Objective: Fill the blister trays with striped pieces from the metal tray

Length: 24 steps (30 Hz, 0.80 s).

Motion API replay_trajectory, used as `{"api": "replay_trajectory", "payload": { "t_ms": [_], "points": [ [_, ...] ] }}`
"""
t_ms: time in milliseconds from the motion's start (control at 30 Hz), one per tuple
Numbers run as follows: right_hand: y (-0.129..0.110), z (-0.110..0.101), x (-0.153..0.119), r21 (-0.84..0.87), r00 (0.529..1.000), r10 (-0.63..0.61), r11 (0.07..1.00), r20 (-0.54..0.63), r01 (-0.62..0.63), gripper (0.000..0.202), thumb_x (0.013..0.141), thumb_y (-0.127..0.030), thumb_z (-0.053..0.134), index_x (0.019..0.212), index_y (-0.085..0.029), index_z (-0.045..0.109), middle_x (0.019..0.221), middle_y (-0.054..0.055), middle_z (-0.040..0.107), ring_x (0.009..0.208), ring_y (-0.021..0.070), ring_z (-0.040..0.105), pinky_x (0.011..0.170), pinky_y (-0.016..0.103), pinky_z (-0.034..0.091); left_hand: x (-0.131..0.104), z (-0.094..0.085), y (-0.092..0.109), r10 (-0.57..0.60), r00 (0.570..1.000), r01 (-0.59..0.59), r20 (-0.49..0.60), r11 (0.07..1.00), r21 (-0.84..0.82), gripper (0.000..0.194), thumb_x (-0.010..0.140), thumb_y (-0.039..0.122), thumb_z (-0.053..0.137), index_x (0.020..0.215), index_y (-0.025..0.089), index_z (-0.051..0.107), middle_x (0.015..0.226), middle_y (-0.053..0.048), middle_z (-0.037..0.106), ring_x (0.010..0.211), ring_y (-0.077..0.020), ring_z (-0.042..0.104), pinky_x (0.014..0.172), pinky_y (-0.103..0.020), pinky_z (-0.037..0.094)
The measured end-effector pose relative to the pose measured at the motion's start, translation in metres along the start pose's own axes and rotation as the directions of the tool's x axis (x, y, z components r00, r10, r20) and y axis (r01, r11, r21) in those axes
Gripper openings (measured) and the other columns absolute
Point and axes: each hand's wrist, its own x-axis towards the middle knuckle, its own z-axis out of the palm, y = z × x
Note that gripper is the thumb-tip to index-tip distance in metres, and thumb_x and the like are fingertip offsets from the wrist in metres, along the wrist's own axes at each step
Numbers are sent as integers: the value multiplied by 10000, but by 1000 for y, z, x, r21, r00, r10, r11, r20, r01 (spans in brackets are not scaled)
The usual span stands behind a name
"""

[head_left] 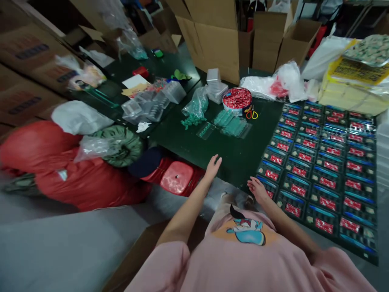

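Near the front edge of the dark green table (240, 156), my left hand (214, 165) is open and holds nothing. My right hand (257, 188) is open too, beside the lower left corner of the rows of packed trays (300, 156). Beyond my hands lie a clear tray with green pieces (206, 130) and a stack of green-filled trays (234, 123). A clear bag with green pieces (197, 103) stands behind them. To its right are a round tub of red packets (237, 99) and scissors (252, 114) with red and yellow handles.
Clear plastic boxes (152, 103) pile up at the left. A red stool (176, 177) and red bundle (79, 170) lie left of the table. Cardboard boxes (212, 40) stand behind; a yellow-wrapped stack (349, 87) sits at the back right.
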Motion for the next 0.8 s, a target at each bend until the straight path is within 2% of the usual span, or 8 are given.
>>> {"api": "replay_trajectory", "payload": {
  "t_ms": [100, 200, 267, 367, 500, 600, 700, 800],
  "points": [
    [-10, 0, 18, 56, 999, -13, 998, -38, 15, 376, 660, -385, 776, 991, -257, 652, 831, 1, 722, 728, 136, 671, 629, 234, 478, 59, -20, 20, -26, 999, 28, -31, 998, 63, 614, 904, 574, 520, 1399, 212, 532, 1451, -116, 542, 1406, -260, 430, 1178, -412, 315],
    [-21, 10, 39, 96, 995, -35, 994, -97, 44, 343, 681, -373, 759, 987, -262, 652, 839, 9, 720, 737, 146, 674, 637, 248, 493, 119, -33, 39, -10, 1000, 13, -23, 990, 140, 626, 925, 572, 478, 1434, 207, 497, 1484, -105, 512, 1410, -249, 426, 1178, -385, 317],
    [-30, 25, 55, 86, 990, -71, 993, -124, 81, 339, 705, -395, 739, 1005, -265, 649, 867, 18, 721, 766, 159, 682, 660, 264, 508, 160, -38, 48, 7, 1000, -7, 1, 983, 184, 626, 937, 563, 453, 1449, 204, 480, 1515, -95, 476, 1426, -236, 404, 1181, -364, 310],
    [-45, 59, 82, 18, 978, -131, 991, -162, 135, 357, 742, -452, 695, 1038, -260, 638, 939, 35, 719, 848, 169, 690, 715, 275, 522, 223, -40, 56, 29, 997, -43, 66, 973, 228, 654, 942, 562, 434, 1481, 191, 432, 1559, -89, 414, 1449, -217, 367, 1189, -343, 283],
    [-64, 108, 122, -84, 948, -191, 981, -256, 175, 382, 787, -471, 631, 1099, -250, 634, 1089, 62, 697, 985, 177, 667, 792, 278, 516, 301, -34, 63, 22, 984, -61, 177, 973, 222, 730, 941, 590, 406, 1526, 157, 346, 1605, -92, 322, 1484, -204, 297, 1208, -322, 229],
    [-74, 135, 154, -178, 912, -245, 964, -328, 196, 432, 813, -469, 583, 1179, -241, 615, 1212, 71, 657, 1068, 186, 634, 852, 300, 512, 346, -24, 66, -33, 964, -29, 262, 973, 229, 830, 919, 627, 420, 1555, 118, 260, 1630, -116, 248, 1507, -219, 236, 1219, -328, 191],
    [-83, 147, 185, -287, 863, -341, 927, -372, 243, 497, 844, -471, 540, 1258, -199, 577, 1306, 109, 615, 1158, 201, 596, 941, 332, 496, 377, -10, 67, -113, 936, 12, 334, 957, 290, 923, 875, 681, 461, 1570, 129, 208, 1638, -136, 213, 1513, -259, 212, 1224, -379, 181],
    [-93, 149, 215, -387, 795, -450, 873, -408, 296, 513, 865, -438, 540, 1298, -163, 557, 1354, 143, 589, 1228, 205, 564, 1044, 354, 441, 395, 6, 65, -149, 915, 13, 376, 940, 342, 952, 833, 714, 499, 1562, 157, 244, 1620, -154, 267, 1496, -295, 257, 1204, -423, 238]
  ]
}}
